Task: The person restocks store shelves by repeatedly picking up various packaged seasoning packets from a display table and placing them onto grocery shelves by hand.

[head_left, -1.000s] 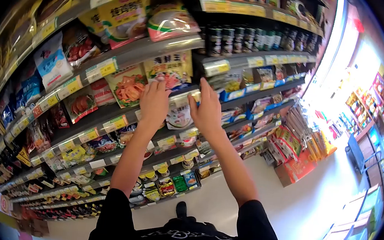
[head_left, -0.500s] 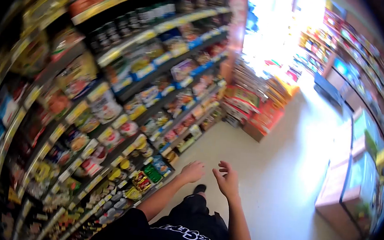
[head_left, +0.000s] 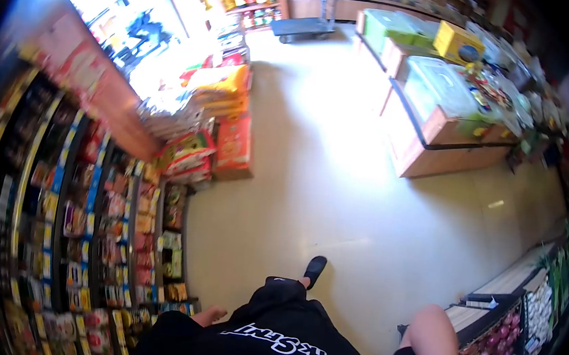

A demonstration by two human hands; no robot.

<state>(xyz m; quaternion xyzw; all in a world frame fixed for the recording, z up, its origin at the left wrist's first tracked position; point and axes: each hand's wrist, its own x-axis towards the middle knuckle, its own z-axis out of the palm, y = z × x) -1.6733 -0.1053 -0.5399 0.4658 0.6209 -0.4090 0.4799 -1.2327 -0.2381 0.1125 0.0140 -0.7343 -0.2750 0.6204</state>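
My left hand [head_left: 212,315] hangs low beside my black shirt, partly covered by the sleeve. Its fingers show only in part, loosely apart, and nothing is seen in them. Closest to it is the shelf unit [head_left: 111,229] on the left, stocked with packets and jars; I see no contact. Of my right arm [head_left: 430,335] only the bent elbow and forearm show, at the lower right, and the hand lies outside the picture. Purple onions [head_left: 493,345] in a crate are next to that forearm.
Stacked bags [head_left: 220,82] and a red carton [head_left: 234,144] stand on the floor ahead to the left. A wooden display counter [head_left: 454,159] with plastic bins is on the right. Farther off is a flat trolley [head_left: 304,27]. Leeks [head_left: 566,263] are at the right edge.
The view has swung right, away from the shelves toward the aisle and counter. Both hands were raised in front of me; now the left is low at my side and the right is out of sight.
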